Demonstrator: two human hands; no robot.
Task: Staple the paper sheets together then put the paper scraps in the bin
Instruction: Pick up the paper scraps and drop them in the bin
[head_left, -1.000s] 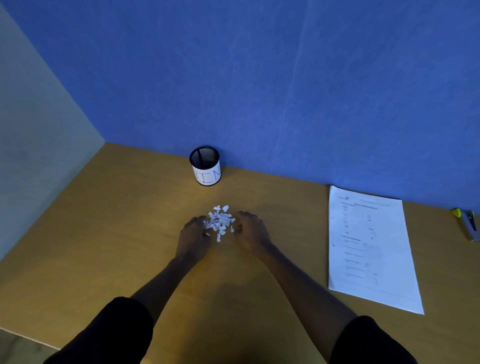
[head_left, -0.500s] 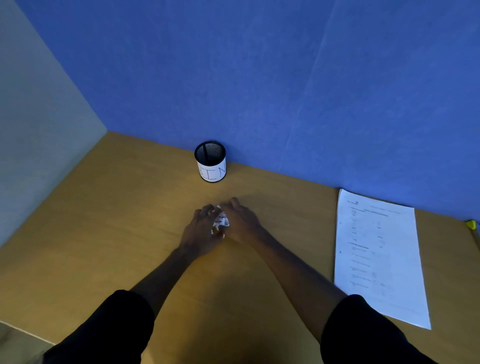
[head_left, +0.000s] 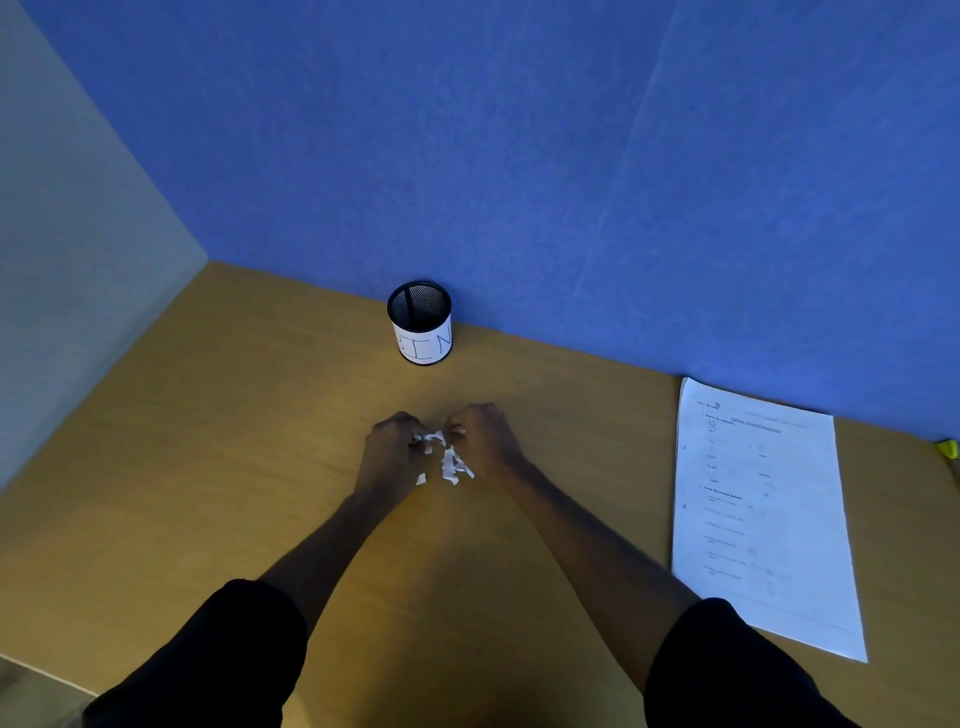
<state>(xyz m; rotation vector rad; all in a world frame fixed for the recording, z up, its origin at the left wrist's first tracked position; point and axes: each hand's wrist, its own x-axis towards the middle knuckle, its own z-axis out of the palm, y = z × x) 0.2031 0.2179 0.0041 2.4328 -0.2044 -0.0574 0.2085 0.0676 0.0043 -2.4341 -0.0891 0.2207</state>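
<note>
My left hand (head_left: 390, 453) and my right hand (head_left: 485, 439) are pressed close together over the middle of the wooden desk (head_left: 208, 441), both closed around a bunch of white paper scraps (head_left: 448, 460). Some scraps poke out between the fingers and hang or lie just below them. A black mesh cup labelled BIN (head_left: 420, 323) stands upright against the blue wall, a short way beyond my hands. The printed paper sheets (head_left: 763, 514) lie flat on the desk to the right.
A blue partition (head_left: 519, 156) runs along the back of the desk and a grey one (head_left: 62, 260) along the left. A yellow-tipped object (head_left: 948, 448) peeks in at the right edge. The desk's front edge is at lower left.
My hands closed in from both sides of the loose pile, gathered the scraps into a bunch and lifted slightly. The view shifted a little left, so the stapler area slid out at the right.
</note>
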